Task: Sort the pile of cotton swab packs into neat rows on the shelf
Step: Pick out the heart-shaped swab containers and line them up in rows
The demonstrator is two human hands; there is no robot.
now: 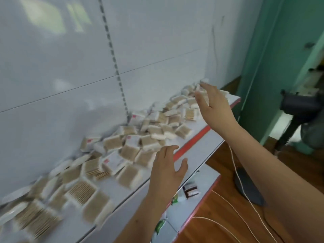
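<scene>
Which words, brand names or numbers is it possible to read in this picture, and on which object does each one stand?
No text can be read in this picture.
Cotton swab packs: some show a small red mark and a white label, too blurred to read.
Small dark box on the lower shelf: print too small to read.
Green packets on the lower shelf: print too blurred to read.

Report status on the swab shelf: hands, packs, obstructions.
Left hand and right hand open, over the shelf, holding nothing. Cotton swab packs lie jumbled, no rows yet. Nothing blocks them.
</scene>
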